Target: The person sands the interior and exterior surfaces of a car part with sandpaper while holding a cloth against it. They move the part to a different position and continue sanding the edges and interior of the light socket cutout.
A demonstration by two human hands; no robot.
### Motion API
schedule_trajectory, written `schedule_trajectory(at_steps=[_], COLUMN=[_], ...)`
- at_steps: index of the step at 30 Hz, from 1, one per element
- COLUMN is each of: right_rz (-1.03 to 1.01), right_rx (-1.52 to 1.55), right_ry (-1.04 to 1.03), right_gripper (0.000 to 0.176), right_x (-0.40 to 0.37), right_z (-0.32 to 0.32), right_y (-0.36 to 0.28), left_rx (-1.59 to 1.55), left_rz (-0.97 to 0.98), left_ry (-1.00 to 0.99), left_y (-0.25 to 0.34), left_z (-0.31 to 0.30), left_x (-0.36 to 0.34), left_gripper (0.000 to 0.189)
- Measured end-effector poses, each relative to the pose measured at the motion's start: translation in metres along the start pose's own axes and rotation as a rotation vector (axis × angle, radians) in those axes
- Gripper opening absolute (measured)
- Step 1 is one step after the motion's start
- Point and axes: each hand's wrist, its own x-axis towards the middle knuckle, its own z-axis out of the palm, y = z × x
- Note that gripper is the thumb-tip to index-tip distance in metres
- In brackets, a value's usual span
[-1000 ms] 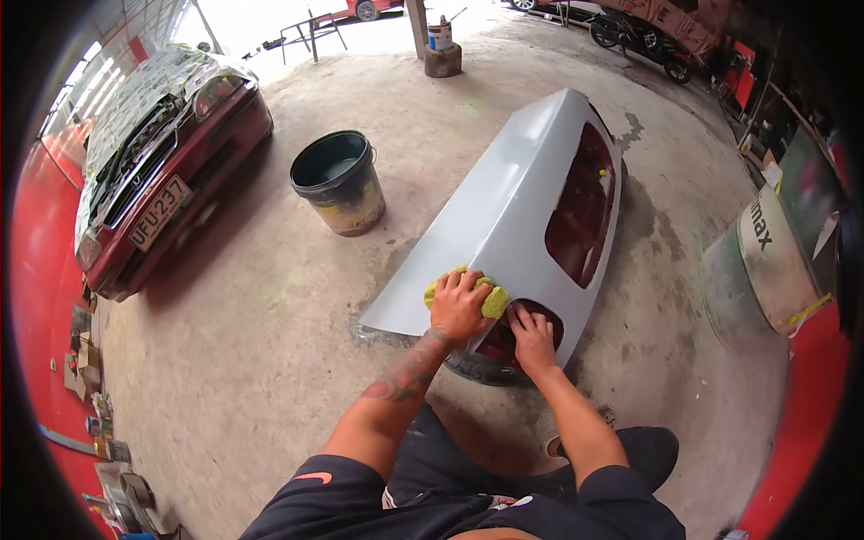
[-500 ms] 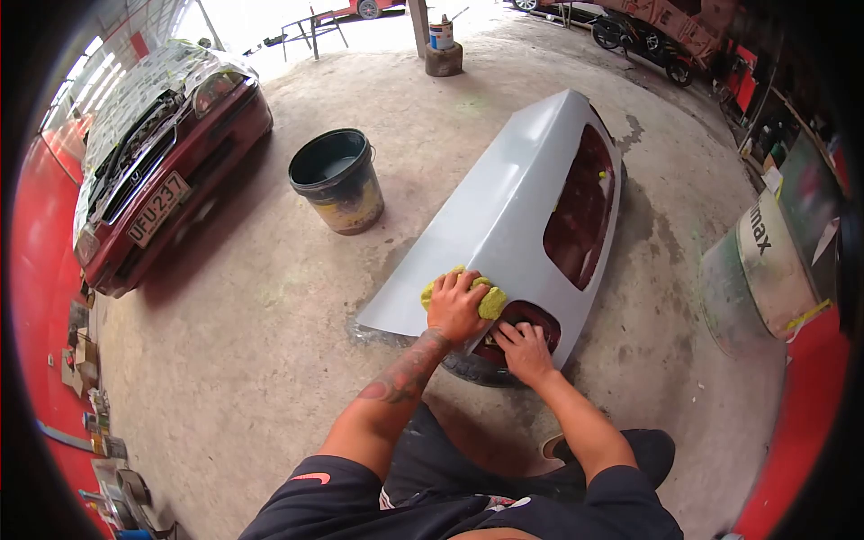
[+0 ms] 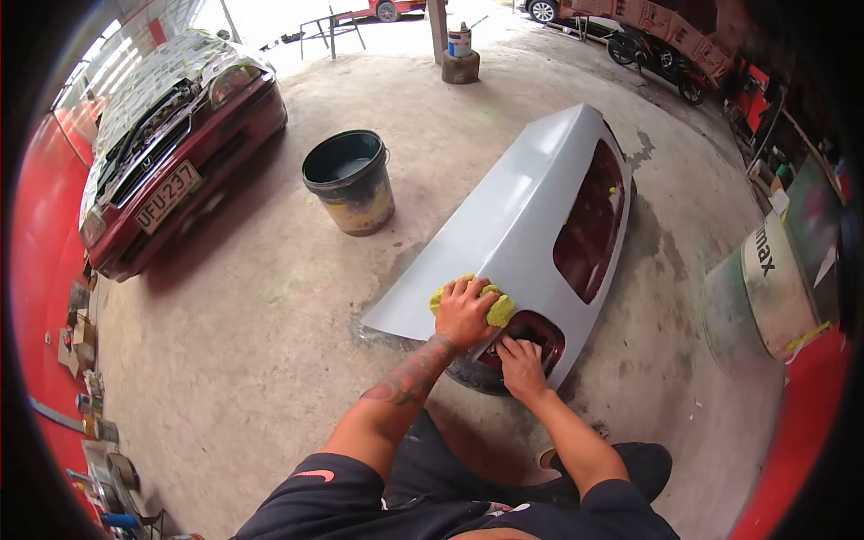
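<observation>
A grey-primed car trunk lid (image 3: 490, 229) lies slanting away from me on the floor, with maroon-edged cutouts. My left hand (image 3: 464, 312) is closed over a crumpled yellow cloth (image 3: 498, 311) and presses it on the lid's near end, by the ridge. Just to the right, my right hand (image 3: 524, 363) has its bent fingers on the rim of the near cutout (image 3: 546, 337); its fingertips are partly hidden there. Under the near end of the lid is a black tyre-like ring (image 3: 477, 376), mostly covered.
A dark bucket (image 3: 358, 216) of liquid stands beyond the lid to the left. The maroon car (image 3: 202, 193) with a covered hood is at far left. On the right stands a large drum (image 3: 760, 288). A paint can (image 3: 459, 41) sits on a block at the back.
The camera view has shifted, so the surroundings sit slightly right in it. Both hands stay at almost the same spots on the trunk lid, the yellow cloth still under the left.
</observation>
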Motion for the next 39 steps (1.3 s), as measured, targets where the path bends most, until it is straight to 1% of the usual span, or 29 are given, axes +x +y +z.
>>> schedule_trajectory(at_steps=[2, 3, 4, 6, 7, 8, 10, 12, 15, 16, 18, 19, 20, 22, 23, 24, 26, 28, 30, 31, 32, 34, 35, 37, 38, 39], right_rz=[-0.018, 0.113, 0.107, 0.205, 0.076, 0.071, -0.054, -0.055, 0.180, 0.170, 0.308, 0.429, 0.427, 0.382, 0.238, 0.234, 0.023, 0.025, 0.221, 0.260, 0.146, 0.060, 0.036, 0.235, 0.255, 0.251], right_rx=[0.028, 0.044, 0.046, 0.118, 0.027, 0.026, -0.004, -0.047, -0.044, -0.041, -0.140, -0.175, -0.174, -0.072, -0.131, -0.133, -0.062, -0.083, -0.161, -0.115, -0.118, 0.000, -0.001, -0.091, -0.031, -0.050], right_ry=[-0.007, 0.020, 0.018, 0.158, 0.077, 0.077, -0.052, -0.030, 0.123, 0.118, 0.099, 0.123, 0.121, 0.187, 0.118, 0.115, -0.052, -0.030, 0.149, 0.146, -0.024, -0.036, -0.047, 0.095, 0.159, 0.143], right_gripper=[0.035, 0.035, 0.035, 0.036, 0.037, 0.037, 0.038, 0.041, 0.042, 0.042, 0.041, 0.041, 0.041, 0.041, 0.039, 0.039, 0.040, 0.040, 0.039, 0.039, 0.039, 0.037, 0.037, 0.035, 0.034, 0.033], right_x=[0.006, 0.010, 0.011, 0.010, 0.000, 0.004, 0.012, 0.014, 0.004, 0.006, 0.010, 0.015, 0.014, 0.013, 0.008, 0.007, 0.007, 0.014, 0.018, 0.014, 0.006, 0.004, 0.006, 0.021, 0.021, 0.019], right_z=[-0.010, -0.006, 0.000, 0.012, 0.010, -0.001, -0.021, -0.018, 0.001, 0.002, 0.004, 0.006, 0.007, 0.008, 0.007, 0.004, -0.020, -0.017, -0.001, 0.004, -0.002, -0.014, -0.013, -0.005, 0.000, 0.005], right_y=[0.004, 0.005, 0.001, -0.008, -0.006, -0.004, 0.000, 0.000, -0.021, -0.021, -0.021, -0.017, -0.014, -0.008, -0.009, -0.005, -0.006, 0.004, 0.002, -0.005, -0.008, -0.010, -0.006, 0.004, 0.001, -0.004], left_rx=[-0.010, -0.019, -0.025, -0.011, -0.007, -0.006, -0.013, -0.015, -0.022, -0.030, -0.021, -0.017, -0.016, -0.016, -0.015, -0.020, -0.037, -0.028, -0.018, -0.013, -0.007, -0.003, -0.017, -0.024, -0.039, -0.063], left_rz=[-0.003, -0.001, 0.001, -0.007, -0.011, -0.013, -0.018, -0.022, -0.022, -0.021, -0.027, -0.021, -0.023, -0.018, -0.020, -0.021, -0.028, -0.026, -0.024, -0.020, -0.029, -0.016, -0.020, -0.037, -0.034, -0.052], left_ry=[0.003, 0.001, -0.004, -0.012, -0.024, -0.019, -0.037, -0.039, -0.009, 0.017, -0.003, -0.021, -0.021, -0.011, -0.010, -0.006, -0.011, -0.014, -0.006, -0.003, 0.005, 0.014, 0.008, 0.031, 0.035, 0.020], left_y=[0.002, 0.003, 0.002, 0.003, 0.003, 0.003, 0.004, 0.004, 0.002, 0.003, 0.003, 0.004, 0.005, 0.003, 0.002, 0.002, 0.005, 0.002, 0.001, 0.001, 0.001, 0.002, 0.002, 0.003, 0.004, 0.004], left_z=[0.000, -0.001, -0.002, -0.002, -0.002, -0.004, -0.006, -0.005, 0.000, -0.001, -0.004, -0.005, -0.004, -0.003, -0.004, -0.004, -0.003, 0.000, 0.001, 0.001, 0.001, 0.001, 0.001, 0.002, 0.001, -0.002], left_x=[-0.002, -0.001, -0.001, -0.002, -0.001, 0.000, 0.000, -0.002, -0.002, -0.002, -0.003, -0.003, -0.003, -0.002, -0.002, -0.002, -0.005, -0.003, -0.004, -0.004, -0.004, -0.004, -0.004, -0.003, -0.004, -0.004], left_gripper=[0.039, 0.040, 0.041, 0.041, 0.042, 0.042, 0.042, 0.042, 0.042, 0.043, 0.043, 0.043, 0.043, 0.044, 0.044, 0.043, 0.043, 0.042, 0.042, 0.041, 0.041, 0.041, 0.039, 0.038, 0.036, 0.035])
